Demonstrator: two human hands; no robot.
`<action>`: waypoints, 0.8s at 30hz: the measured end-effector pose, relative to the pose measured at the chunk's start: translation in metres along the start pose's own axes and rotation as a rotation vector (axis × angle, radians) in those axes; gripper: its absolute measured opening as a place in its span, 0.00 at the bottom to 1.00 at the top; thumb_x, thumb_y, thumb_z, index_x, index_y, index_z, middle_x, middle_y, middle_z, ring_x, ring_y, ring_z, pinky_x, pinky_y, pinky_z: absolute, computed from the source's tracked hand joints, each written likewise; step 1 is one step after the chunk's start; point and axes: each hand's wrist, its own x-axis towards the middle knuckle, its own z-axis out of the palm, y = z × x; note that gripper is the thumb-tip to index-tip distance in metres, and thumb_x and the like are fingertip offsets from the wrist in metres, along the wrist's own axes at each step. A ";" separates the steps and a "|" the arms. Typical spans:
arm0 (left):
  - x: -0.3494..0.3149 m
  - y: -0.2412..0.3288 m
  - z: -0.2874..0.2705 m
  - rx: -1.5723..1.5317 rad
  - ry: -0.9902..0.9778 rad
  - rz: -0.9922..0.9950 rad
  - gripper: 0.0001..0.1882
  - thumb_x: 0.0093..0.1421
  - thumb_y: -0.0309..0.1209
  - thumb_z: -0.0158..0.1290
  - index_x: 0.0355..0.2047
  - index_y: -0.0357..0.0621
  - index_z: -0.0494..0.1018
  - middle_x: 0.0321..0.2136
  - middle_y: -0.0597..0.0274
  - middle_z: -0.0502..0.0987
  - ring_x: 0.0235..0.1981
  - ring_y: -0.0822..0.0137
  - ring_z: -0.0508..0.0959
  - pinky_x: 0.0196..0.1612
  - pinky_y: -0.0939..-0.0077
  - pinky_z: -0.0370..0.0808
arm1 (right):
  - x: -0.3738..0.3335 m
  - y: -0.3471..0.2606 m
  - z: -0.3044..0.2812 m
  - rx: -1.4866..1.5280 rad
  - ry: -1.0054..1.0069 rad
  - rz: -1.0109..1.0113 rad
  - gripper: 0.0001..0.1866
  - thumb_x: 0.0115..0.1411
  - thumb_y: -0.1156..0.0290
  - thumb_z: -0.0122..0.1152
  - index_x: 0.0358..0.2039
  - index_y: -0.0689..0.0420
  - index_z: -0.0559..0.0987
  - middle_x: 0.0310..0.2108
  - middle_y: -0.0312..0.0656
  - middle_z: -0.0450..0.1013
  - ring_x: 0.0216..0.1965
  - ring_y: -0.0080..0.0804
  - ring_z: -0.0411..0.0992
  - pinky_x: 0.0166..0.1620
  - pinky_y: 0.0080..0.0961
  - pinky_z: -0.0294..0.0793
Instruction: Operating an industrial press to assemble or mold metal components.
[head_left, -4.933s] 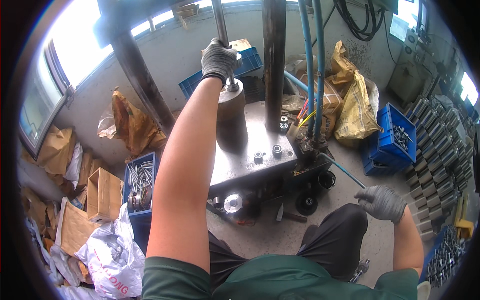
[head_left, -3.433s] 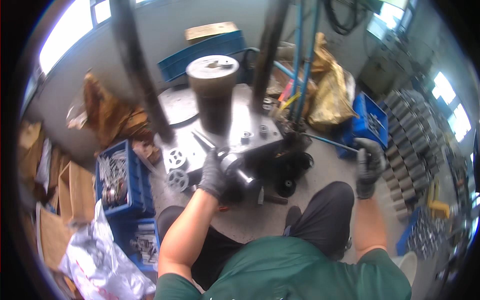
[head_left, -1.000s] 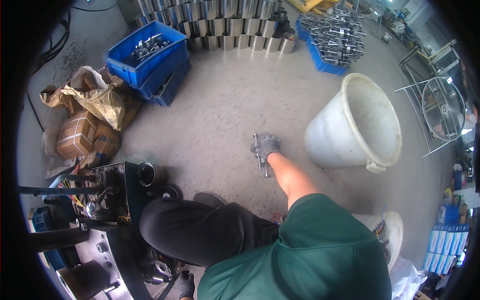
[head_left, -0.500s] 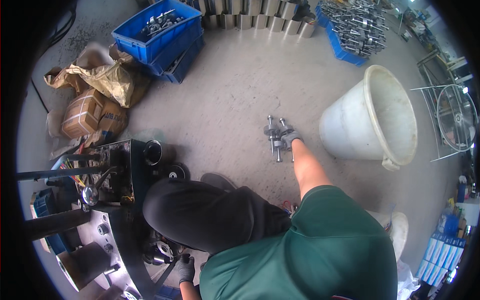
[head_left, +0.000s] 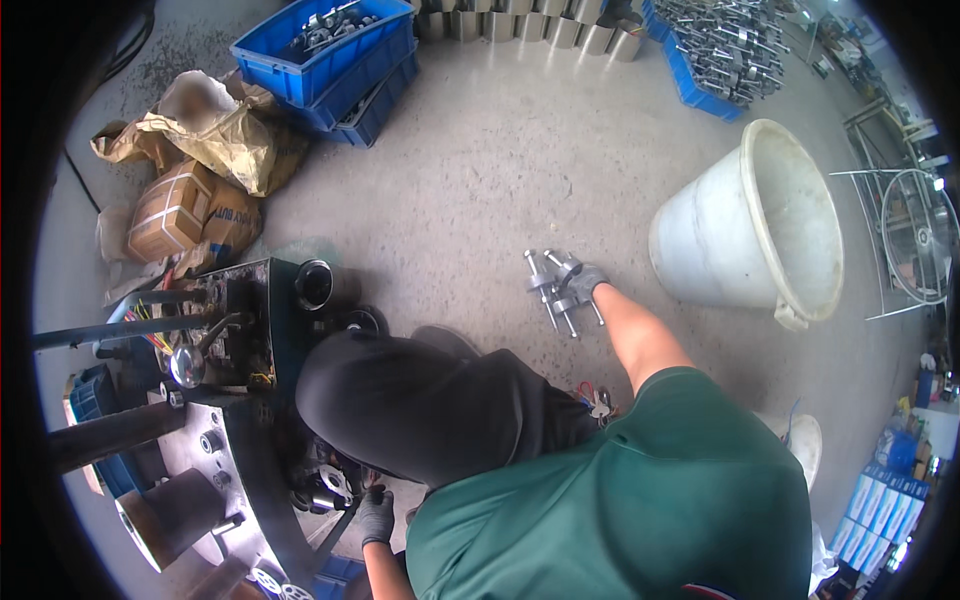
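Note:
My right hand [head_left: 587, 283], in a grey glove, is closed around part of a cluster of metal shafts with thick round collars [head_left: 545, 284]. The shafts point in slightly different directions over the floor, left of a large white bucket [head_left: 705, 240]. Whether their ends touch the floor, I cannot tell. Low in the view, my gloved left hand [head_left: 376, 515] has its fingers curled beside the machine [head_left: 215, 450]. What is inside those fingers, if anything, is hidden. A dark metal cylinder [head_left: 315, 286] stands at the machine's far corner.
Stacked blue bins [head_left: 310, 80] with metal parts are at the far left, above a paper sack [head_left: 215, 145] and a cardboard box [head_left: 170, 213]. Rows of metal sleeves [head_left: 545, 28] line the far side. A blue crate [head_left: 700, 88] piled with similar shafts lies far right.
The shafts under my right hand have tilted and spread, and that hand has shifted slightly nearer and right. My left hand stays by the machine. The whole view has shifted a little.

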 end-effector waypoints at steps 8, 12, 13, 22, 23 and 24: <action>0.015 0.003 0.001 0.007 0.007 0.032 0.17 0.68 0.37 0.59 0.53 0.41 0.79 0.45 0.42 0.85 0.47 0.48 0.85 0.53 0.57 0.79 | -0.101 -0.055 -0.003 -0.197 0.122 -0.143 0.67 0.48 0.27 0.70 0.78 0.54 0.54 0.76 0.55 0.57 0.75 0.60 0.56 0.74 0.67 0.49; 0.012 0.001 -0.001 -0.016 0.009 0.029 0.17 0.68 0.37 0.59 0.53 0.41 0.79 0.45 0.43 0.85 0.47 0.47 0.85 0.54 0.57 0.78 | -0.117 -0.065 0.001 -0.389 0.156 -0.188 0.60 0.53 0.29 0.68 0.76 0.52 0.57 0.74 0.60 0.55 0.75 0.64 0.55 0.74 0.71 0.46; 0.012 -0.001 -0.001 -0.026 0.017 0.044 0.17 0.68 0.37 0.59 0.53 0.41 0.79 0.45 0.43 0.85 0.47 0.48 0.85 0.53 0.57 0.78 | -0.111 -0.054 0.014 -0.390 0.158 -0.189 0.60 0.53 0.29 0.68 0.76 0.52 0.57 0.74 0.60 0.55 0.75 0.64 0.55 0.74 0.71 0.46; 0.011 -0.001 -0.003 0.012 0.005 0.004 0.18 0.68 0.38 0.59 0.53 0.41 0.79 0.45 0.44 0.85 0.47 0.50 0.85 0.53 0.59 0.79 | -0.112 -0.057 0.024 -0.582 0.191 -0.247 0.37 0.58 0.47 0.69 0.67 0.48 0.77 0.75 0.60 0.55 0.76 0.64 0.52 0.76 0.63 0.46; 0.011 -0.002 -0.003 0.042 0.001 -0.008 0.19 0.68 0.39 0.59 0.53 0.41 0.79 0.45 0.44 0.85 0.47 0.50 0.85 0.53 0.60 0.79 | -0.104 -0.057 0.031 -0.575 0.234 -0.213 0.38 0.58 0.48 0.69 0.67 0.48 0.76 0.75 0.60 0.55 0.76 0.64 0.53 0.76 0.63 0.45; 0.012 -0.003 -0.001 0.045 -0.002 -0.005 0.19 0.68 0.39 0.59 0.53 0.41 0.79 0.45 0.44 0.85 0.47 0.50 0.85 0.53 0.60 0.79 | -0.097 -0.054 0.038 -0.568 0.277 -0.179 0.38 0.58 0.49 0.69 0.68 0.47 0.75 0.75 0.60 0.55 0.76 0.64 0.53 0.77 0.63 0.45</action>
